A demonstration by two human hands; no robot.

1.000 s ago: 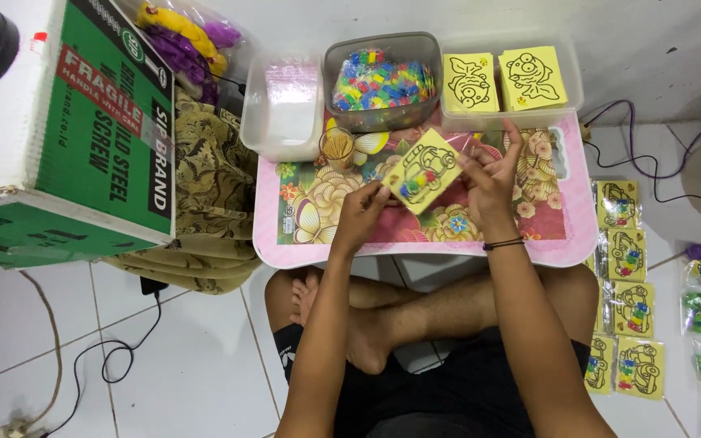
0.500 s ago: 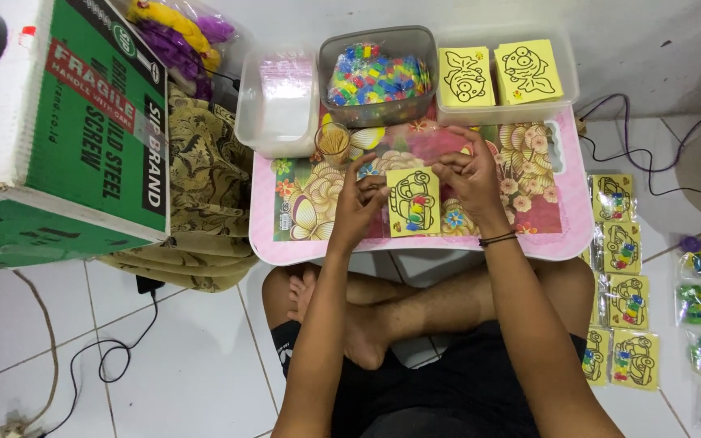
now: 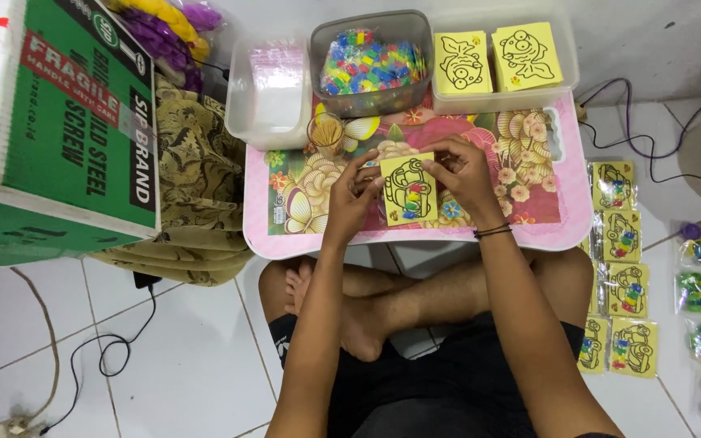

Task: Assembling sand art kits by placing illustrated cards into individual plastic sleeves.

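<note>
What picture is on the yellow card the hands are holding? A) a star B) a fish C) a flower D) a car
D: the yellow card, held between the left hand and the right hand over the pink tray, shows a black outline of a car.

Yellow car picture card held over the pink counter

The yellow card (image 3: 408,188) is a small square with a cartoon car drawn in black outline, with a few patches of colour near its lower edge. It faces up, nearly flat and slightly turned, above the front middle of the flower-printed pink counter (image 3: 545,231). The left hand (image 3: 352,197) grips its left edge with the fingers, and the right hand (image 3: 466,172) pinches its upper right corner, so both hands touch it at once.
</note>
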